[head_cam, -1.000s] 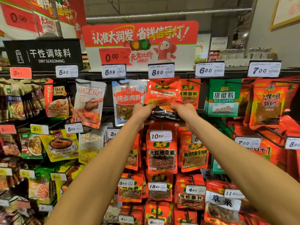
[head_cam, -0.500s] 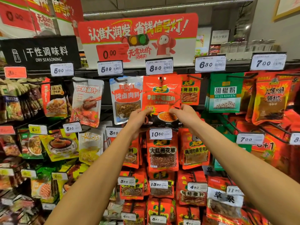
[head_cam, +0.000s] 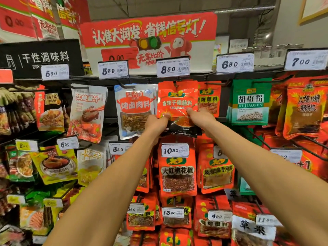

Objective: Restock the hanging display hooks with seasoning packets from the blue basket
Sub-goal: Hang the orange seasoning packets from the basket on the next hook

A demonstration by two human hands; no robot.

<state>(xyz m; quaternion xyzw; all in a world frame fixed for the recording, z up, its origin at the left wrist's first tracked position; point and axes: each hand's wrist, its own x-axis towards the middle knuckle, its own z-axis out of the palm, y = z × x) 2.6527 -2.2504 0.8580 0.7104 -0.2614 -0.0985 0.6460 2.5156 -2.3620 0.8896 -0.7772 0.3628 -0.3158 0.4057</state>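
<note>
The red seasoning packet (head_cam: 177, 102) hides its hook; the black sign (head_cam: 40, 57) is partly covered by price tags.

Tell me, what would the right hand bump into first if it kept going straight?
Probably the red packet it already pinches; the right hand points up and forward, with the hook rail behind, though depth is unclear.

We stand before a shop display rack (head_cam: 145, 78) whose dark top rail carries white price tags (head_cam: 173, 68). Above it we see a red and white sign (head_cam: 149, 35) with a traffic light picture, and a black sign (head_cam: 40, 57) to its left. A pale wall (head_cam: 287, 20) rises at upper right, with a framed picture (head_cam: 313, 8) and a grey pipe (head_cam: 245, 9) near the ceiling.
</note>
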